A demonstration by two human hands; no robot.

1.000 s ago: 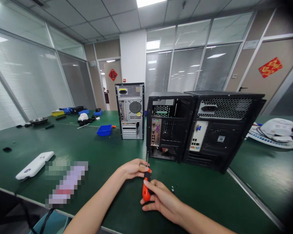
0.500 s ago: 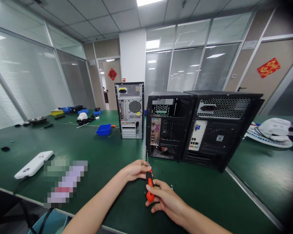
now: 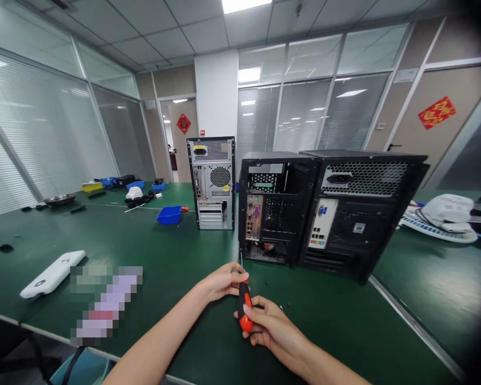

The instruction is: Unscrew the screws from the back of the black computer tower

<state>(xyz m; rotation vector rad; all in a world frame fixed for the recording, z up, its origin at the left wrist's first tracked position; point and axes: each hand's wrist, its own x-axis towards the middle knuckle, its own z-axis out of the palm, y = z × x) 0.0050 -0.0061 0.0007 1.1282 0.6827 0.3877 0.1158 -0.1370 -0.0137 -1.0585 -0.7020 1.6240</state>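
A red and black screwdriver [image 3: 245, 308] is held between my two hands, its shaft pointing up and away toward a computer case. My right hand [image 3: 270, 329] grips the handle near its butt end. The fingers of my left hand [image 3: 223, 280] pinch the front of the screwdriver, where handle meets shaft. The tip is by the lower left rear corner of a black computer case [image 3: 278, 214]; whether it touches a screw cannot be made out. That case has an open bay at the top and a port panel on its back.
A second black computer case [image 3: 344, 224] stands against the first on the right. Behind to the left is a silver computer case [image 3: 216, 187], beside a blue tray [image 3: 169, 215]. A white device [image 3: 54, 274] lies left. Tiny screws [image 3: 281, 307] lie beside my right hand.
The fingers of my right hand have curled and shifted around the screwdriver handle. The left hand stays at the shaft, and the whole view has shifted slightly.
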